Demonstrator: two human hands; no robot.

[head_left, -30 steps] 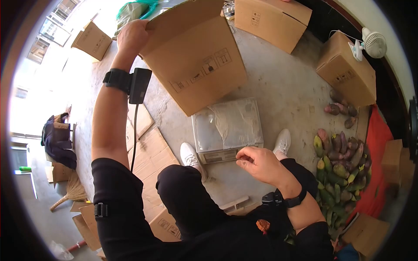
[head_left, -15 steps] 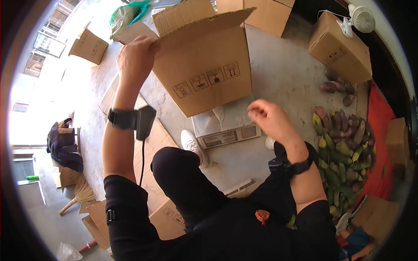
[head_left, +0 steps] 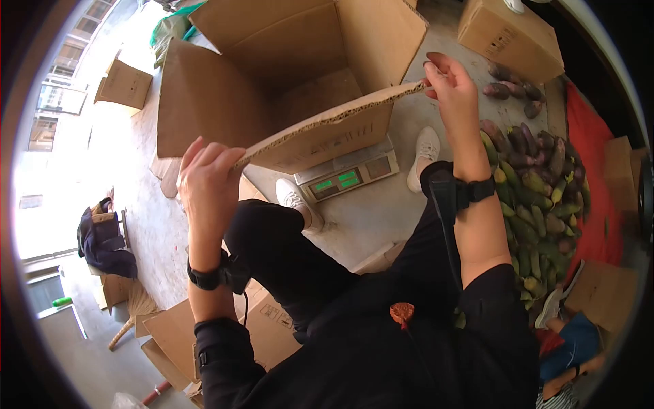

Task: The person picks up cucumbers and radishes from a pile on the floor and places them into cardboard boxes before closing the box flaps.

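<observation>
An open cardboard box [head_left: 320, 146] stands on a digital weighing scale [head_left: 327, 194] in front of my knees, its green digits lit. Its flaps are folded outward and upward, and the inside shows bare brown cardboard. My left hand [head_left: 210, 174] pinches the left corner of the near flap. At the flap's other corner, my right hand [head_left: 449, 78] grips the edge between thumb and fingers. The scale's platform is mostly hidden beneath the box.
Right of my leg lies a heap of green and purple vegetables [head_left: 538, 198] beside a red sheet [head_left: 596, 170]. Another carton [head_left: 511, 37] stands beyond it. A straw broom [head_left: 139, 303] and flattened cardboard [head_left: 262, 334] are on the left. Another person's arm [head_left: 579, 368] shows at lower right.
The box has tipped so its open top faces me, and the scale's display is lit. My right hand has risen to the near flap; my left hand has come lower.
</observation>
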